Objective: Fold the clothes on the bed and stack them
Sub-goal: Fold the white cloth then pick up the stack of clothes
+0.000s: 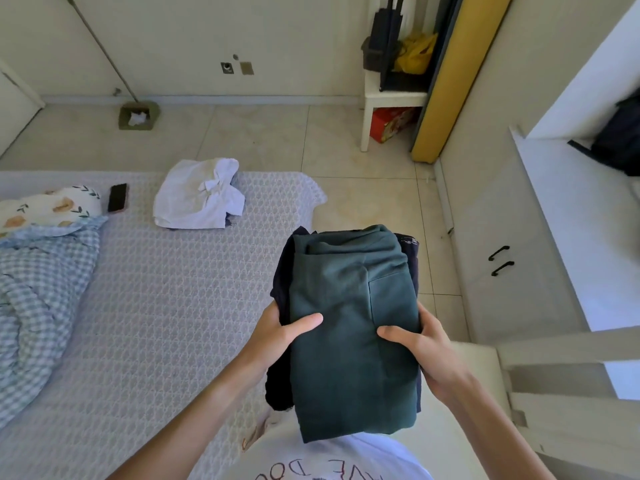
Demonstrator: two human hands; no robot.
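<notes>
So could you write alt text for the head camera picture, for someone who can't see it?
Both hands, left and right, hold a folded stack of dark clothes, a green garment on top, above a bed. A white garment and a phone lie on the bed.

- The green garment [349, 327] is matt, smooth knit cloth with a stitched pocket.
- The dark clothes [282, 289] under the green garment are soft, matt cloth.
- The bed [166, 306] beside them has a woven cover with a raised, bumpy pattern.
- The white clothes [197, 195] on the bed are thin, creased cloth.
- The phone [117, 197] left of the white clothes is glossy.
- The floor [263, 133] beyond the bed is smooth tile with a dull sheen.
</notes>
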